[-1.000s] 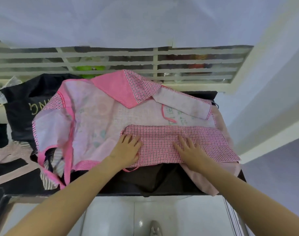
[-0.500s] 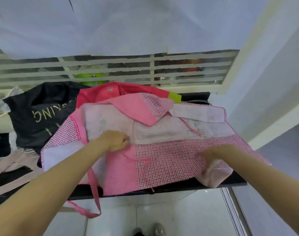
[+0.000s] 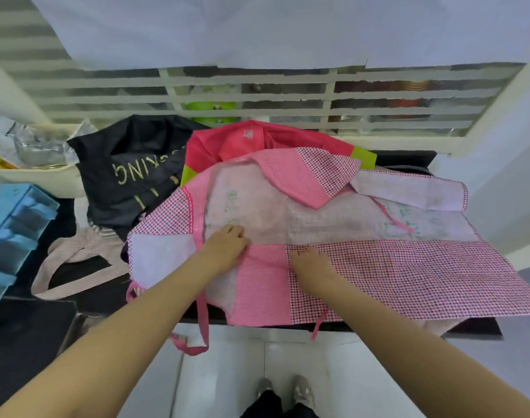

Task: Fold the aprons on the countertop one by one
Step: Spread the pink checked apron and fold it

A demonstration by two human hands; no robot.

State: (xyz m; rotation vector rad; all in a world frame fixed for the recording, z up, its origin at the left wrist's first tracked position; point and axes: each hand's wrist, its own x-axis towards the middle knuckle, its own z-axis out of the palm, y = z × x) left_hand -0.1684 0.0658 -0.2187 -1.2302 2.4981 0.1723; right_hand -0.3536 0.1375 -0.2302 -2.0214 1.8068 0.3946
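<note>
Pink apron just started

Both hands, left hand and right hand, pinch the pink checked apron lying spread on the near countertop. The black apron and red apron wait unfolded, far left.

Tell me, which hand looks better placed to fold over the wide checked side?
Probably the right hand: it rests on the pink checked fabric apron, whose wide side spreads rightward. The left hand sits farther away.

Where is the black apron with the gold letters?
In the head view, the black apron lies at the countertop's back left, beside the red apron.
</note>
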